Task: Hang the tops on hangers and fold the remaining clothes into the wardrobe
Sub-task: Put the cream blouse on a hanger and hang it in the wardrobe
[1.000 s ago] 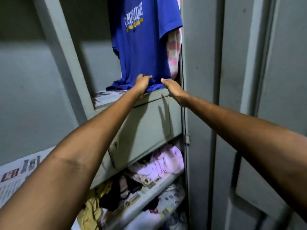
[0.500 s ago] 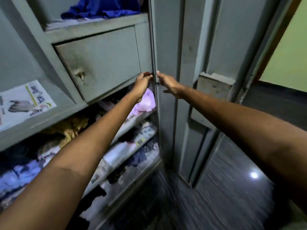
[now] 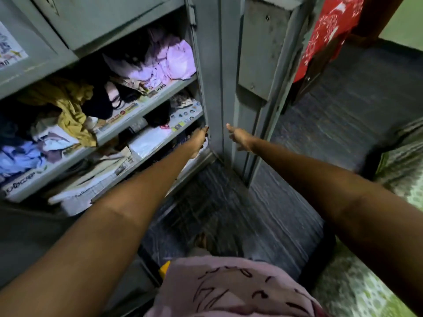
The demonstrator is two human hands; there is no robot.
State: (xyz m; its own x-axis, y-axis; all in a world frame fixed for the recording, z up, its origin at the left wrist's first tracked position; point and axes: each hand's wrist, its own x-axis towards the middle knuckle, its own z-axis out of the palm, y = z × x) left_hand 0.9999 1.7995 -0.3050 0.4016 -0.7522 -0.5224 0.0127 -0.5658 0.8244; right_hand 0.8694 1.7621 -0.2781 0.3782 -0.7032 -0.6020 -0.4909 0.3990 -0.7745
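A grey metal wardrobe (image 3: 212,72) stands open in front of me, its shelves lined with newspaper and stuffed with clothes. A pale purple garment (image 3: 174,58) lies on the upper visible shelf, a mustard one (image 3: 73,110) and a light blue one (image 3: 20,156) further left. My left hand (image 3: 199,139) reaches out at the right end of a lower shelf, fingers extended, holding nothing. My right hand (image 3: 239,137) hovers beside the wardrobe's door frame, fingers loose and empty. The hung tops are out of view above.
The open wardrobe door (image 3: 263,53) stands to the right, and a red patterned cloth (image 3: 325,35) hangs past it. A green patterned bed cover (image 3: 375,282) lies at lower right. Dark floor (image 3: 263,213) runs between wardrobe and bed. My pink garment (image 3: 229,291) fills the bottom centre.
My view has dropped from the hanging blue t-shirt to the lower shelves. Both hands let go of the shirt hem and came down along the wardrobe's edge.
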